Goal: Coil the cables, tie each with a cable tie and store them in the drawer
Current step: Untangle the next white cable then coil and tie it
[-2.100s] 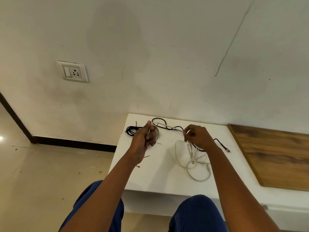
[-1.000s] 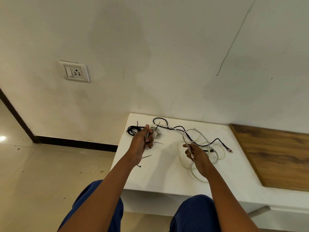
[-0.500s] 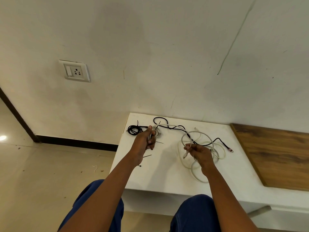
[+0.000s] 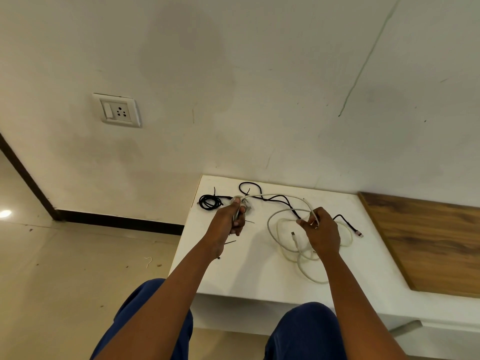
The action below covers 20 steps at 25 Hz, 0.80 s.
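Observation:
My left hand point(image 4: 235, 219) grips a small coil of white cable above the white tabletop point(image 4: 249, 266). From it a strand of the white cable point(image 4: 275, 196) runs right to my right hand point(image 4: 323, 233), which pinches it. The rest of the white cable lies in loose loops point(image 4: 291, 245) under and around my right hand. A coiled black cable point(image 4: 210, 202) with a tie sticking up lies at the table's back left. A loose black cable point(image 4: 348, 222) with a pink plug snakes along the back. Thin black cable ties point(image 4: 230, 242) lie near my left wrist.
A wooden panel point(image 4: 431, 242) covers the surface to the right. The wall rises right behind the table, with a socket and switch plate point(image 4: 117, 110) at the left. Tiled floor point(image 4: 65, 281) lies to the left. My knees in blue trousers are below the table edge.
My right hand drew the white cable back toward me, then lifted it up and rightward, forming a new loop. My left hand stayed in place holding the coil.

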Each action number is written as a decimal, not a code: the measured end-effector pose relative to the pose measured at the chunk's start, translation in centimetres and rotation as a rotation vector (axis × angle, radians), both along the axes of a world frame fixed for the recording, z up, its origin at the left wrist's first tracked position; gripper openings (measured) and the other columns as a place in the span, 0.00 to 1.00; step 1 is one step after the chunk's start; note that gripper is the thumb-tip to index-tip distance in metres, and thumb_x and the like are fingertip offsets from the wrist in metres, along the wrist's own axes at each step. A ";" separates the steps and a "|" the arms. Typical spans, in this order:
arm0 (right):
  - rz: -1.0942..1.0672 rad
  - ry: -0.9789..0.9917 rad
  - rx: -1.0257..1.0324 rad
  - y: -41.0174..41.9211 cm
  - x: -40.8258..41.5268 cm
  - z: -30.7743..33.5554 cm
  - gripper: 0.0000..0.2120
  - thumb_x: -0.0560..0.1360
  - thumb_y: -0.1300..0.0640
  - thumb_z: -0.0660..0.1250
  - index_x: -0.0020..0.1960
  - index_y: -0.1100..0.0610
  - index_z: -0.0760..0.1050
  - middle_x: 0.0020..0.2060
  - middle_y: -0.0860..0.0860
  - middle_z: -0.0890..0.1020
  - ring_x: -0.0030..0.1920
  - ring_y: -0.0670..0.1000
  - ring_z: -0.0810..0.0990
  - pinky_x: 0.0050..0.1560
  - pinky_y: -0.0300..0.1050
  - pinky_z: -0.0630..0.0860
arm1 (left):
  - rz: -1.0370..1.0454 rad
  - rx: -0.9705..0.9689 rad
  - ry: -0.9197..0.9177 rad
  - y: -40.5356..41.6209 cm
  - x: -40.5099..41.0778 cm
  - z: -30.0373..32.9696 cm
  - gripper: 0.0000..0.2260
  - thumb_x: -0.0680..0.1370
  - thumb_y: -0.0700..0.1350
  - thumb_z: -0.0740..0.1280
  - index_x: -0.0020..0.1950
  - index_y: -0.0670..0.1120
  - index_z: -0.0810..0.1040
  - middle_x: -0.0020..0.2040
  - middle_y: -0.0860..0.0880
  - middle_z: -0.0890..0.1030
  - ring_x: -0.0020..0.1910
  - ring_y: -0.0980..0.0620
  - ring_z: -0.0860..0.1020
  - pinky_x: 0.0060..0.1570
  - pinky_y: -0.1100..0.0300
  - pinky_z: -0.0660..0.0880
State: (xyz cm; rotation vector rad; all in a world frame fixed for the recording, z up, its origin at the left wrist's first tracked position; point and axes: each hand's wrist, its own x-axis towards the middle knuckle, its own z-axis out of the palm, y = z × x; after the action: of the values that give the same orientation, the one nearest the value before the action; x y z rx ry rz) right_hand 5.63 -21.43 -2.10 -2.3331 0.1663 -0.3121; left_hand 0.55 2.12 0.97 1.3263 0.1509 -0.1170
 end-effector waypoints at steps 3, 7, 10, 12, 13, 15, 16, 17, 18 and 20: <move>0.080 0.141 -0.131 -0.2 0.1 0.2 0.12 0.72 0.49 0.70 0.39 0.54 0.69 0.34 0.46 0.75 0.38 0.49 0.74 0.37 0.43 0.66 | -0.021 -0.062 0.026 0.0 -0.1 0.3 0.17 0.83 0.51 0.53 0.38 0.45 0.69 0.23 0.54 0.63 0.21 0.57 0.59 0.24 0.65 0.58; 0.188 0.353 0.095 0.3 -0.4 0.2 0.12 0.71 0.54 0.73 0.39 0.56 0.71 0.33 0.51 0.79 0.34 0.50 0.77 0.41 0.44 0.74 | -0.130 -0.306 0.128 0.3 -0.1 0.6 0.16 0.82 0.50 0.54 0.36 0.46 0.67 0.21 0.54 0.60 0.21 0.57 0.53 0.27 0.62 0.51; 0.173 0.354 0.438 2.3 -1.1 0.8 0.11 0.73 0.56 0.71 0.48 0.57 0.70 0.33 0.52 0.79 0.30 0.48 0.75 0.30 0.35 0.73 | -0.227 -0.527 0.172 0.7 -0.2 0.9 0.13 0.79 0.48 0.56 0.35 0.48 0.67 0.20 0.55 0.60 0.23 0.55 0.49 0.25 0.62 0.51; 0.156 0.264 0.539 3.6 -1.5 1.0 0.10 0.77 0.52 0.65 0.53 0.55 0.69 0.33 0.51 0.77 0.31 0.48 0.73 0.34 0.39 0.72 | -0.251 -0.628 0.167 1.0 -0.3 1.2 0.11 0.76 0.48 0.59 0.35 0.48 0.68 0.20 0.54 0.60 0.23 0.55 0.50 0.23 0.63 0.54; 0.151 0.218 0.499 4.1 -1.8 1.0 0.08 0.79 0.51 0.62 0.54 0.55 0.70 0.33 0.50 0.75 0.32 0.48 0.72 0.38 0.42 0.71 | -0.246 -0.674 0.155 1.2 -0.2 1.2 0.10 0.76 0.49 0.59 0.35 0.49 0.68 0.20 0.54 0.61 0.23 0.55 0.50 0.22 0.64 0.56; 0.149 0.181 0.292 4.8 -2.6 0.9 0.08 0.81 0.52 0.56 0.53 0.53 0.73 0.32 0.48 0.73 0.33 0.49 0.72 0.42 0.45 0.68 | -0.192 -0.762 0.110 2.0 0.1 1.2 0.11 0.78 0.49 0.57 0.36 0.49 0.68 0.20 0.53 0.62 0.22 0.55 0.52 0.23 0.65 0.59; 0.167 0.191 0.137 5.1 -3.1 0.7 0.09 0.81 0.53 0.55 0.52 0.52 0.74 0.33 0.48 0.74 0.35 0.50 0.73 0.42 0.45 0.69 | -0.147 -0.795 0.082 2.5 0.3 1.2 0.13 0.80 0.49 0.55 0.37 0.49 0.68 0.21 0.53 0.62 0.21 0.56 0.54 0.23 0.65 0.61; 0.202 0.215 -0.043 5.3 -3.6 0.5 0.11 0.81 0.54 0.54 0.51 0.50 0.75 0.35 0.48 0.75 0.38 0.51 0.75 0.43 0.45 0.69 | -0.096 -0.817 0.057 3.0 0.5 1.1 0.14 0.82 0.49 0.53 0.37 0.48 0.68 0.21 0.54 0.62 0.20 0.56 0.57 0.24 0.65 0.62; 0.249 0.237 -0.219 5.6 -4.1 0.4 0.12 0.80 0.57 0.54 0.51 0.49 0.76 0.39 0.48 0.78 0.43 0.51 0.77 0.44 0.45 0.71 | -0.046 -0.830 0.035 3.4 0.7 1.0 0.15 0.82 0.49 0.52 0.38 0.48 0.68 0.22 0.54 0.63 0.19 0.57 0.60 0.24 0.65 0.63; 0.348 0.274 -0.414 6.5 -4.6 0.0 0.15 0.79 0.61 0.53 0.53 0.50 0.78 0.47 0.49 0.80 0.51 0.51 0.77 0.49 0.46 0.72 | 0.052 -0.827 0.014 4.0 0.9 0.9 0.15 0.83 0.49 0.51 0.38 0.48 0.67 0.23 0.54 0.64 0.20 0.57 0.62 0.25 0.66 0.64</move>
State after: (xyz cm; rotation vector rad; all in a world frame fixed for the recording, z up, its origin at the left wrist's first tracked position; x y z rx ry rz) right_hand 1.01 -14.94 -2.09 -2.7484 -0.1908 0.1646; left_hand 1.41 6.11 1.85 0.4971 0.1280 -0.1258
